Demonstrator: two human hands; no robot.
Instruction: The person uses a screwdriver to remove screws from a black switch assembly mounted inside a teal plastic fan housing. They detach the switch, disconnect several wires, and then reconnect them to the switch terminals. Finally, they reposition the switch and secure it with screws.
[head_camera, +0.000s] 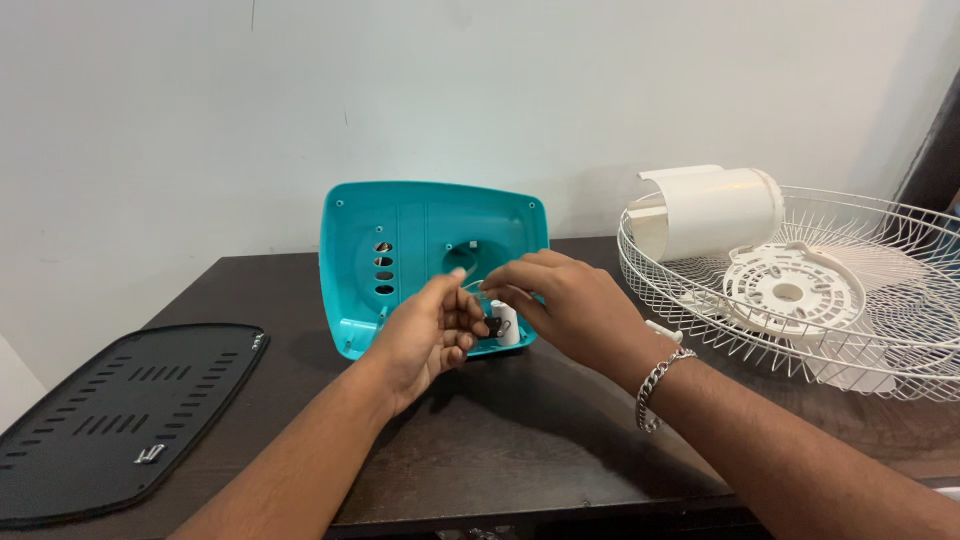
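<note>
Dark wooden tabletop (520, 440) against a pale wall carries everything. At centre, the left hand (430, 335) and right hand (560, 305) meet, fingers curled narrowly, pinching thin wires beside a small white part (507, 325) in the teal housing (430, 255), which stands tilted on its edge. At three o'clock lies a white wire fan guard (860, 300) holding a white motor cover (710, 210). At eight o'clock rests a black vented plate (110, 415).
</note>
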